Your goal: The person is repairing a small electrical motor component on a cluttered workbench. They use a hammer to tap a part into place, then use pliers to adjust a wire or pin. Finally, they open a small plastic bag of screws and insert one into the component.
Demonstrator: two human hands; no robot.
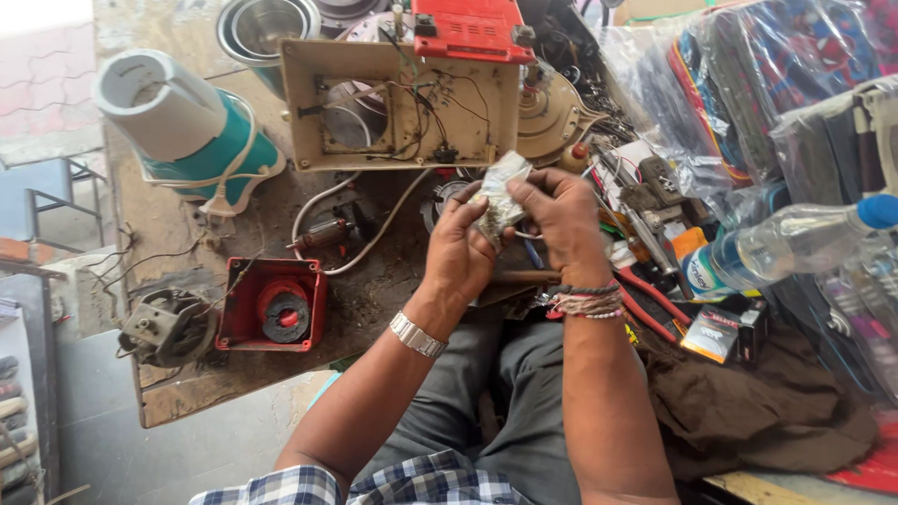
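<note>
Both hands raised together above the lap, just off the near edge of the worn wooden bench [178, 234]. Left hand [458, 248] and right hand [559, 220] pinched from either side on a small crumpled clear plastic packet [499, 192] with dark bits inside; fingertips meeting at its middle, top corner sticking up free. Contents too small to identify.

Packet judged light, soft, crinkly, likely slippery where the film is smooth; loose contents could spill if tipped with mouth open. Best held by the gathered film near the top, not squeezed at the belly.

Beyond the hands: open beige plastic appliance housing with thin black wires [402, 103], red box-shaped unit [472, 28] above it. Left of the hands: small copper-wound motor rotor [323, 234], white cord, red square tray holding a black round part [273, 304], grey metal motor block [168, 325], white-and-teal mixer base lying on its side [187, 131]. Right of the hands: red-handled pliers [650, 299], clear plastic water bottle with blue cap [786, 238], small black carton [725, 332], brown cloth [758, 402].
</note>
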